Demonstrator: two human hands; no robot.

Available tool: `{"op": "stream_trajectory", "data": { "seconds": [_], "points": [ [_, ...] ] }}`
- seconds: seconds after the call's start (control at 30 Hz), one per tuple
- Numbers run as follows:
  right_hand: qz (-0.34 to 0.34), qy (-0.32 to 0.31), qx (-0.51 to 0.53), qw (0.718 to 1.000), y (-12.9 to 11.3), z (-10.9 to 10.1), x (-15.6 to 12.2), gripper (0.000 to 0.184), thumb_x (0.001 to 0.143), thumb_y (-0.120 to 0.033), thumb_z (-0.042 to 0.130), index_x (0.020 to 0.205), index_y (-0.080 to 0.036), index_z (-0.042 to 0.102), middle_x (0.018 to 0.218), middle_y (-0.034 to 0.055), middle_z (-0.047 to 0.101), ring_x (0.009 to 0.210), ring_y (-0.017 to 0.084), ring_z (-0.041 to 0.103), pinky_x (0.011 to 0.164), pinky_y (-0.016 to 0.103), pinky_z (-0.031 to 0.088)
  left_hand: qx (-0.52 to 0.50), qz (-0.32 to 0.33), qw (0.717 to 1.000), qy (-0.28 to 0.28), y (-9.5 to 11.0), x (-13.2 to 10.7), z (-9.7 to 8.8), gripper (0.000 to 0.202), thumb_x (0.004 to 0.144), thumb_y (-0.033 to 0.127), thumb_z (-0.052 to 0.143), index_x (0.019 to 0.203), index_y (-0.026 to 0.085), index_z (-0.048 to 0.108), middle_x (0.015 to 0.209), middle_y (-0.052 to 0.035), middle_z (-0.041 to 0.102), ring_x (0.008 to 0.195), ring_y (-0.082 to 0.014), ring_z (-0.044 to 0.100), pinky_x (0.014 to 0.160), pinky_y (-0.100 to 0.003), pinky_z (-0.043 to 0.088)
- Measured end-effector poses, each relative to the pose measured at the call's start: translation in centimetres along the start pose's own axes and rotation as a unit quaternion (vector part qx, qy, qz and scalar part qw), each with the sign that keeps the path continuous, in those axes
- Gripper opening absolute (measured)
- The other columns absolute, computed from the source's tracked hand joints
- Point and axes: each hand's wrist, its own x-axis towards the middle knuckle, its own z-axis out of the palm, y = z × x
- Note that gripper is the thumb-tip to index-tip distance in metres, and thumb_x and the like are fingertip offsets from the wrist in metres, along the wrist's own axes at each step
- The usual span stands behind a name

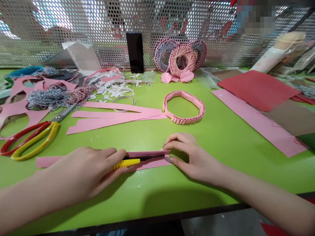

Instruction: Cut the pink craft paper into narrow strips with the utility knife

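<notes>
My left hand (83, 173) is shut around a yellow utility knife (125, 163), whose dark upper part lies along a folded pink paper strip (147, 163). The strip rests flat on the green table (147, 193). My right hand (194, 159) grips the strip's right end between thumb and fingers. The knife's blade is hidden from this angle. Further up the table lie several cut pink paper strips (110, 116), and a pleated pink paper ring (184, 107) stands to their right.
Red-and-yellow-handled scissors (34, 139) lie at the left, near twisted twine (56, 98) and white paper scraps (110, 88). A black phone (135, 52) and string-wound rings (182, 57) stand against a perforated metal screen (105, 29). Red card (258, 88) and a long pink sheet (261, 123) lie at the right.
</notes>
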Motion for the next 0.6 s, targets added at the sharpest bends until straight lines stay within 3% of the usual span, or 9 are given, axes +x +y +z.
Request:
{"op": "stream_trajectory", "data": {
  "seconds": [0.07,0.23,0.47,0.6],
  "points": [
    [-0.002,-0.004,-0.003,1.000,0.0,0.0,0.1,0.008,0.093,-0.020,0.058,0.100,-0.022,0.063,0.105,0.0055,0.060,0.105,0.022,0.053,0.096,0.042,0.038,0.040,0.028,0.999,-0.013,0.2,-0.1,0.2,0.050,0.102,0.039,0.019,0.092,0.019,0.064,0.064,-0.0023,0.066,0.044,-0.0197,0.062,0.039,-0.032,0.035],
    [-0.009,-0.010,-0.006,1.000,0.1,-0.1,0.2,0.017,0.091,-0.016,0.057,0.106,-0.021,0.063,0.107,0.0069,0.059,0.106,0.023,0.053,0.096,0.043,0.039,0.092,0.041,0.995,0.022,0.8,0.3,0.5,0.053,0.103,0.036,0.015,0.091,0.018,0.063,0.075,-0.0072,0.072,0.044,-0.0194,0.061,0.041,-0.032,0.036],
    [-0.015,-0.017,-0.007,1.000,0.2,-0.5,0.1,0.025,0.093,-0.020,0.056,0.117,-0.023,0.060,0.113,0.0094,0.060,0.112,0.025,0.054,0.097,0.044,0.043,0.043,0.025,0.999,0.004,-0.5,0.1,0.1,0.040,0.100,0.038,0.028,0.093,0.021,0.064,0.066,-0.0046,0.070,0.047,-0.0207,0.063,0.043,-0.030,0.038],
    [-0.080,0.036,0.025,0.996,-0.7,-0.7,-0.1,0.026,0.093,-0.018,0.058,0.118,-0.021,0.061,0.113,0.0095,0.060,0.109,0.021,0.056,0.096,0.037,0.046,-0.018,-0.001,1.000,0.002,-1.3,-0.6,0.2,0.033,0.097,0.038,0.034,0.094,0.024,0.064,0.060,-0.0013,0.068,0.043,-0.0179,0.060,0.040,-0.027,0.037]
  ]
}}
